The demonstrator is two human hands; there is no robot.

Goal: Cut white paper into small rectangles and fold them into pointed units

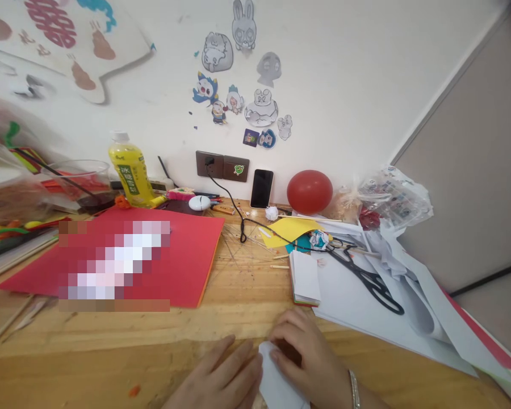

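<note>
At the bottom edge of the head view, my left hand [221, 378] and my right hand [309, 358] both press on a small piece of white paper [276, 383] lying on the wooden table [238, 301]. The left fingers lie flat along the paper's left edge. The right fingers curl over its top corner, and a bracelet sits on that wrist. Part of the paper is hidden under the hands.
A red card sheet [187, 255] lies to the left. A stack of small paper squares [305, 278], black scissors [368, 278] on white sheets, yellow paper [287, 230], a red balloon [309, 191], a phone [262, 188], a yellow bottle [130, 170] and thin sticks surround the work spot.
</note>
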